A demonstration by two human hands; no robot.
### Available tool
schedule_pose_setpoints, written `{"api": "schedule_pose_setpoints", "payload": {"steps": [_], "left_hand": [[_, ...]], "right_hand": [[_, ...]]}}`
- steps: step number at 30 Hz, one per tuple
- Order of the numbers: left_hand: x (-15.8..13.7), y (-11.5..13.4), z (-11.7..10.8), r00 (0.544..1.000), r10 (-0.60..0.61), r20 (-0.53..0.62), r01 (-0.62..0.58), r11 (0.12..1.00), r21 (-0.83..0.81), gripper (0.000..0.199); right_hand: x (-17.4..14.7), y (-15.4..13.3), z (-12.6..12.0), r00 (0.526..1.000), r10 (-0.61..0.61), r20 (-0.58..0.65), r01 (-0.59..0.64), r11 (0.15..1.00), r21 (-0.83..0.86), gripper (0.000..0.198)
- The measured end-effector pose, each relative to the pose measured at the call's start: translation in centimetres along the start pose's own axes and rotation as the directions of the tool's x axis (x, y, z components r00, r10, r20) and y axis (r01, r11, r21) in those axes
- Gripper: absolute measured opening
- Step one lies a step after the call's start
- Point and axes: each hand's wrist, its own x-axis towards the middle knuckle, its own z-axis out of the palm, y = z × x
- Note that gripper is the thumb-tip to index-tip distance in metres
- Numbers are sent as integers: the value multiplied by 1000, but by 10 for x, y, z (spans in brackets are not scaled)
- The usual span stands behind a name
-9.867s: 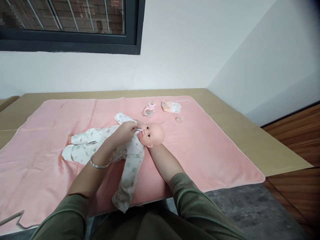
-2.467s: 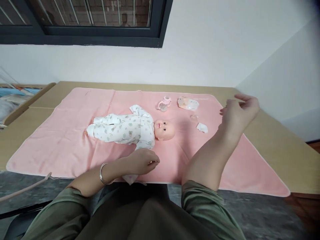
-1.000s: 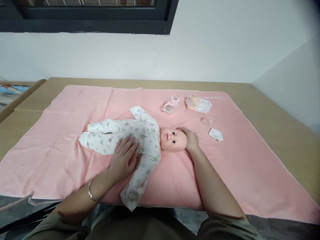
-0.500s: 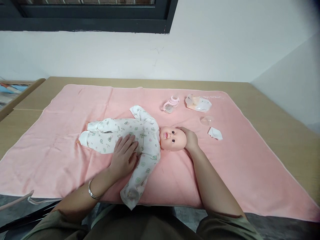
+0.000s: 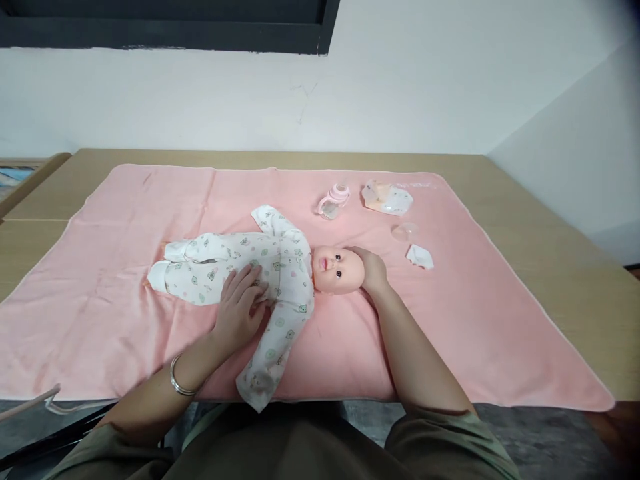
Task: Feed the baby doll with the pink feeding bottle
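While a bare left hand (image 5: 240, 310) lies on it and a bare right hand (image 5: 373, 272) cups its head, one bald plastic baby doll (image 5: 283, 257) rests on a wide pink cloth (image 5: 345, 347)

At far left, one pale, thin stick (image 5: 31, 403) reaches the cloth's near edge. From the left edge, a broad stretch of pink runs to the doll's feet. The doll lies face up, head to the right, in white printed clothing (image 5: 240, 243); one sleeve crosses the near edge. The left hand, a silvery bangle (image 5: 175, 380) at its wrist, is open, fingers loosely spread on the clothing.

Beyond the doll's head sits one pink-and-clear baby bottle (image 5: 333, 201). The right hand curves around the crown; its fingers are partly hidden, so whether it grips cannot be told. Further right are one white-and-orange soft packet (image 5: 387, 198), one clear dome (image 5: 405, 232) and one small white cloth piece (image 5: 420, 257), the last two close together. More pink runs on to the slanting right edge, with pale wooden tabletop (image 5: 530, 240) past it.
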Motion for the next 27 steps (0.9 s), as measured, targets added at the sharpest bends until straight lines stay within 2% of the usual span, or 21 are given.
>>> {"api": "schedule_pose_setpoints", "payload": {"steps": [9,21,27], "left_hand": [[3,0,-5,999,26,19,-26,1000,17,9],[4,2,-8,999,2,39,-2,1000,5,12],[6,-1,-7,999,34,22,-34,999,17,10]], "right_hand": [[-5,-6,-3,1000,-7,-14,9,997,78,31],[-1,-2,0,1000,19,4,-19,999,-36,41],[0,-2,1,995,-98,3,98,992,-77,36]]}}
